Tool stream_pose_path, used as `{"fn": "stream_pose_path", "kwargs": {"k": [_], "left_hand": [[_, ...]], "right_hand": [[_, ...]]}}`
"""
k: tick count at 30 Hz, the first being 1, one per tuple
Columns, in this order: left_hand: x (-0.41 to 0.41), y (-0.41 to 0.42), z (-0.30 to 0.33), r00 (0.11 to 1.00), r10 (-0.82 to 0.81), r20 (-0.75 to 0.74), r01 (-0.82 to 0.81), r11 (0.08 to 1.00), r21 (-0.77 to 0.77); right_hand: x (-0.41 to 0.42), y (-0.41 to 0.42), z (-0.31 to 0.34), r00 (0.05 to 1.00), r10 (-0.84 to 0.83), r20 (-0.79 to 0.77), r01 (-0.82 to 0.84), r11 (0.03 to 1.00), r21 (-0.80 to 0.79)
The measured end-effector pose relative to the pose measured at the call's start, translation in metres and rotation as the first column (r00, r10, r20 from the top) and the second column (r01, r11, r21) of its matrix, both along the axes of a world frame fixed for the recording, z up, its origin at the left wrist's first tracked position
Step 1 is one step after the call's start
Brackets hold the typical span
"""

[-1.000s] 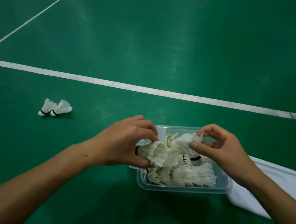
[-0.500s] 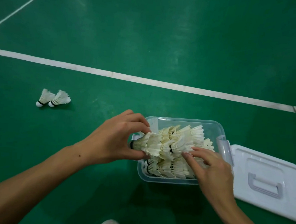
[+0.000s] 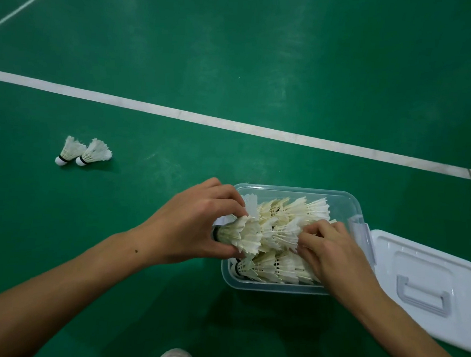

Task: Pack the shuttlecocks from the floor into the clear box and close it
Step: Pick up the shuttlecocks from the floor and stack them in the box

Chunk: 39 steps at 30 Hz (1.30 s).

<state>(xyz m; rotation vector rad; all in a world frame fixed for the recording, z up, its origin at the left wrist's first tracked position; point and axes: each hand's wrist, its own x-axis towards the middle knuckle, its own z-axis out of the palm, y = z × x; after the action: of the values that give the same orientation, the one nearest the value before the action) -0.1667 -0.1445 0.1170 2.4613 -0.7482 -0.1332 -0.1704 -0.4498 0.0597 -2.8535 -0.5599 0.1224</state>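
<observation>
A nested row of shuttlecocks (image 3: 255,234) is going into the clear box (image 3: 345,204). The left hand (image 3: 193,225) is clasping its cork end at the box's left edge. The right hand (image 3: 332,247), which a second ago was pinching a single shuttlecock above the box, is now lying over the row's far end with fingers bent onto the feathers, apparently pressing it down; whether it is gripping, I cannot tell. So the row is seating onto the layer beneath. Beyond the left hand, two loose shuttlecocks (image 3: 84,152) are waiting on the green floor (image 3: 263,69). Just past the right hand, the white lid (image 3: 426,286) is lying off.
</observation>
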Motion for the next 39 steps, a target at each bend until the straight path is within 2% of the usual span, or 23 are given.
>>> {"fn": "stream_pose_path", "kwargs": {"k": [4,7,9,15,19,22,26,29,32,34,36,39], "left_hand": [[0.003,-0.006,0.004,1.000,-0.029,0.004,0.029,0.999,0.023],[0.005,-0.010,0.008,0.998,-0.060,0.015,0.059,0.997,0.058],[0.006,-0.011,0.011,0.997,-0.080,0.022,0.079,0.994,0.074],[0.006,-0.016,0.019,0.989,-0.143,0.038,0.139,0.987,0.083],[0.007,-0.024,0.025,0.978,-0.199,0.055,0.193,0.977,0.092],[0.009,-0.033,0.030,0.961,-0.264,0.078,0.253,0.960,0.123],[0.012,-0.040,0.030,0.955,-0.275,0.109,0.266,0.960,0.088],[0.007,-0.042,0.027,0.965,-0.239,0.111,0.236,0.971,0.037],[0.002,-0.038,0.027,0.985,-0.122,0.121,0.135,0.985,-0.105],[-0.001,-0.034,0.023,0.994,-0.025,0.105,0.043,0.983,-0.177],[-0.004,-0.032,0.013,0.999,0.011,0.052,-0.002,0.986,-0.167],[-0.010,-0.033,-0.009,0.997,0.018,-0.079,-0.026,0.994,-0.102]], "right_hand": [[0.007,0.002,0.012,0.995,0.074,-0.072,-0.084,0.986,-0.143],[0.002,-0.003,0.026,0.981,0.049,-0.189,-0.068,0.993,-0.096],[-0.001,-0.009,0.034,0.978,0.051,-0.201,-0.066,0.996,-0.066],[-0.004,-0.028,0.065,0.992,0.039,-0.122,-0.049,0.996,-0.077],[-0.002,-0.020,0.084,0.999,0.037,-0.002,-0.037,0.993,0.110],[0.003,-0.003,0.087,0.990,0.137,0.023,-0.139,0.968,0.208],[0.012,0.014,0.082,0.961,0.260,0.096,-0.271,0.953,0.133],[0.015,0.014,0.079,0.950,0.277,0.145,-0.295,0.948,0.118],[0.013,0.000,0.080,0.971,0.192,0.139,-0.220,0.947,0.233],[0.007,-0.015,0.081,0.987,0.065,0.150,-0.113,0.933,0.341],[-0.002,-0.031,0.081,0.987,-0.093,0.131,0.028,0.902,0.431],[-0.018,-0.048,0.073,0.965,-0.260,-0.019,0.233,0.828,0.510]]}}
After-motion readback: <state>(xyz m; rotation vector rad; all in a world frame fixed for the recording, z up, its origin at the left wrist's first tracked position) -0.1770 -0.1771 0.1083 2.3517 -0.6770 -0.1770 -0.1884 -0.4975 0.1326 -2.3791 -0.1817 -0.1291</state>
